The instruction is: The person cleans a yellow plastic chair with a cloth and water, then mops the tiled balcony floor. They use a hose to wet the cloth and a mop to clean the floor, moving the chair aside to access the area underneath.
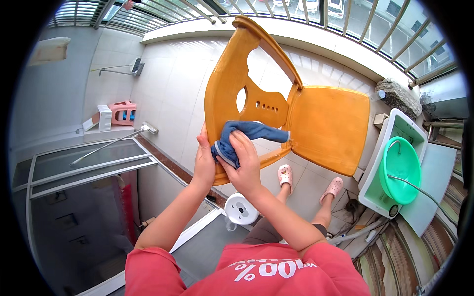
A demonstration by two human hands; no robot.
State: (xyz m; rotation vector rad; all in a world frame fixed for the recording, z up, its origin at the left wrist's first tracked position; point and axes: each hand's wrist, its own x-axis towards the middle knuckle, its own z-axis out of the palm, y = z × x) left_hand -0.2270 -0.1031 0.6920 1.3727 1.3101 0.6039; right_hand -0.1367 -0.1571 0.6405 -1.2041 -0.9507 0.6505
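Note:
A wooden chair (329, 129), orange-brown and glossy, stands before me with its backrest towards my hands and its seat to the right. My left hand (204, 159) grips the outer edge of the backrest's top rail, thumb up. My right hand (242, 159) presses a bunched blue cloth (253, 131) against the inner face of that rail, near its lower end in the picture. The loose end of the cloth trails right across the backrest opening towards the seat. Some fingers of both hands are hidden behind the wood and the cloth.
At right, a green basin (401, 185) sits in a white sink (370, 185), beside a rough stone (398, 98). A round white lid with an animal face (241, 209) is near my right forearm. A squeegee mop (111, 146), pink stool (123, 111) and dustpan (137, 67) are at left; window bars run behind.

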